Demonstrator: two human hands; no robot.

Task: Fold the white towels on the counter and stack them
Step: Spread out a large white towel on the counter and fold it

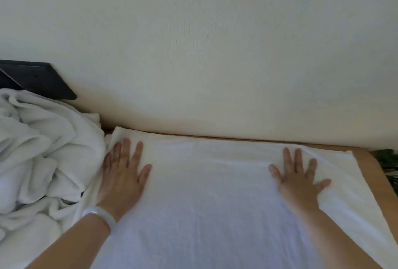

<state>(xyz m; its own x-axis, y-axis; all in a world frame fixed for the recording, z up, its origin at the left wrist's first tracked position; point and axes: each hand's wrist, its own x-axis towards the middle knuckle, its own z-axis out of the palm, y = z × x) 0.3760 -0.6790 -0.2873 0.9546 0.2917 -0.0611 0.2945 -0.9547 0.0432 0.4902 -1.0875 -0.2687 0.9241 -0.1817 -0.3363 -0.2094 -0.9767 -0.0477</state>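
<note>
From the head camera, both bare forearms reach forward from the bottom edge toward twelve o'clock, palms down. The left hand [123,167] lies flat with fingers straight and slightly spread, pressing the left end of a flat white terry towel [206,193] spread on the light wooden counter [370,163]; a pale, glossy bangle [99,215] circles that wrist. The right hand [299,178] lies flat as well, fingers fanned wide and straight, pressing the towel toward three o'clock, near a fold that runs diagonally under the wrist. Neither hand curls round the cloth. The towel fills the centre, its far edge close to the cream plaster wall [215,42]. At nine o'clock a rumpled heap of white towels [38,150] touches the spread towel's left edge. Behind the heap sits a flat black object [41,81]. No writing or label is legible anywhere.
</note>
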